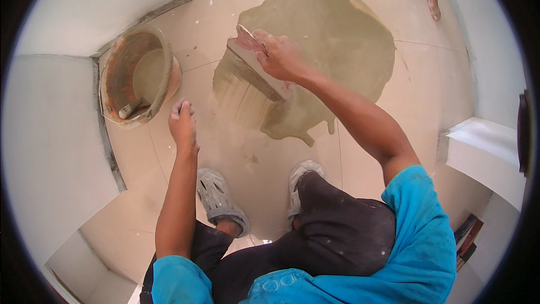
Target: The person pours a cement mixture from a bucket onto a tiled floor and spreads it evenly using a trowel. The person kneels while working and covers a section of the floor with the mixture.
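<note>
My right hand (275,53) grips the reddish handle of a grout float (257,73), its long edge pressed to the tiled floor. Beneath and beyond it spreads a wide puddle of wet grey-green grout (343,45). Thin streaks of grout run from the float's near edge toward my feet. My left hand (183,124) is curled closed above the floor, near the bucket and touching nothing I can see. To its left stands an orange bucket (175,76) smeared with grout, with more grout and a trowel-like tool (128,110) inside.
My grey clogs (216,191) stand on the tiles just short of the puddle. White walls (56,135) close in at the left. At the far right another person's bare foot (433,3) rests on the floor. A white ledge (484,143) juts in at the right.
</note>
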Motion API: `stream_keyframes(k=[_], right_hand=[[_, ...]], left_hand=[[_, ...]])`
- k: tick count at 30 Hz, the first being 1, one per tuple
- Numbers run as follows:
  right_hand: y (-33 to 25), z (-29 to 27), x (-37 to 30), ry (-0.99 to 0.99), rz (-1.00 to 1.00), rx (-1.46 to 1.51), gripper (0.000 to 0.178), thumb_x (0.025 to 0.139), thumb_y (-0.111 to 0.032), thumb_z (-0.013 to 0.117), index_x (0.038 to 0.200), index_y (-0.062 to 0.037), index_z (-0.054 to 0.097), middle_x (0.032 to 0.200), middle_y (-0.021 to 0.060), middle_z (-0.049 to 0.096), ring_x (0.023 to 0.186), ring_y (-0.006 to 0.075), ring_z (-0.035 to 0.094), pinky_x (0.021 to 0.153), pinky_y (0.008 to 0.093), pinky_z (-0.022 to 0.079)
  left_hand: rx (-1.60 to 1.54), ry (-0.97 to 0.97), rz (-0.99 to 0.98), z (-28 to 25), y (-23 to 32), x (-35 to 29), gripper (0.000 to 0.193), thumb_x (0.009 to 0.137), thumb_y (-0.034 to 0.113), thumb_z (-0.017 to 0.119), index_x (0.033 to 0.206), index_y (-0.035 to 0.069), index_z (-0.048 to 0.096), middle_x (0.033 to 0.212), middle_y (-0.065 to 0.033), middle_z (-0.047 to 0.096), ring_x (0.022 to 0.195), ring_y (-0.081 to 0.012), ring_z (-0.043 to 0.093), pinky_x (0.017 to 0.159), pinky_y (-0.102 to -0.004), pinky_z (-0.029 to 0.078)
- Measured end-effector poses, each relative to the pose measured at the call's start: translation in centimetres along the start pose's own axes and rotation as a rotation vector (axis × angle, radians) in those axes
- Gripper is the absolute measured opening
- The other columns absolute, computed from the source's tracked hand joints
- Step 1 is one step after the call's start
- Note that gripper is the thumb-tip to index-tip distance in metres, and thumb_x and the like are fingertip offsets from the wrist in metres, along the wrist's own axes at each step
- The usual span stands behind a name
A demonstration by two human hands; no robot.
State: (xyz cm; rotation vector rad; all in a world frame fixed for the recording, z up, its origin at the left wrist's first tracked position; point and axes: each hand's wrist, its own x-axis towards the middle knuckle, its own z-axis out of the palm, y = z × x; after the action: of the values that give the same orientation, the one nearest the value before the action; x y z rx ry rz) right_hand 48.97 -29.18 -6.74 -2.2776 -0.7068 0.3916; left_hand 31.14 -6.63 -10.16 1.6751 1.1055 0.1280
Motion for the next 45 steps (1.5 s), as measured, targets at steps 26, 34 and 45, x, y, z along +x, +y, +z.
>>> stream_keyframes(k=[26, 34, 45], right_hand=[[-8.1, 14.9, -1.9, 0.091, -0.252, -0.181, 0.047, 0.082, -0.013, 0.050, 0.121, 0.0126, 0.048, 0.107, 0.0255, 0.055, 0.094, 0.0302, 0.058, 0.060, 0.0353, 0.055], [-8.0, 13.3, 3.1, 0.314, -0.089, -0.219, 0.030, 0.077, -0.014, 0.055, 0.099, 0.0066, 0.057, 0.090, 0.0143, 0.054, 0.083, 0.0239, 0.057, 0.049, 0.0309, 0.053], [-9.6, 14.8, 3.1, 0.536, 0.030, -0.411, 0.035, 0.082, -0.016, 0.054, 0.112, 0.0038, 0.054, 0.103, 0.0153, 0.057, 0.093, 0.0226, 0.061, 0.054, 0.0307, 0.055]], left_hand=[[-0.272, -0.434, 0.270, 6.5, 20.7, 7.0, 0.046, 0.097, 0.033, 0.045, 0.131, 0.002, 0.046, 0.128, -0.0139, 0.053, 0.113, -0.0243, 0.051, 0.096, -0.0374, 0.040], [-0.239, -0.396, 0.071, 6.2, 17.5, 12.5, 0.048, 0.098, 0.035, 0.041, 0.134, 0.004, 0.043, 0.131, -0.0144, 0.050, 0.116, -0.0263, 0.049, 0.099, -0.0409, 0.038], [-0.120, -0.296, 0.262, 3.4, 8.0, 17.1, 0.045, 0.093, 0.026, 0.047, 0.131, 0.000, 0.047, 0.124, -0.0167, 0.055, 0.107, -0.0226, 0.055, 0.087, -0.0357, 0.045]])
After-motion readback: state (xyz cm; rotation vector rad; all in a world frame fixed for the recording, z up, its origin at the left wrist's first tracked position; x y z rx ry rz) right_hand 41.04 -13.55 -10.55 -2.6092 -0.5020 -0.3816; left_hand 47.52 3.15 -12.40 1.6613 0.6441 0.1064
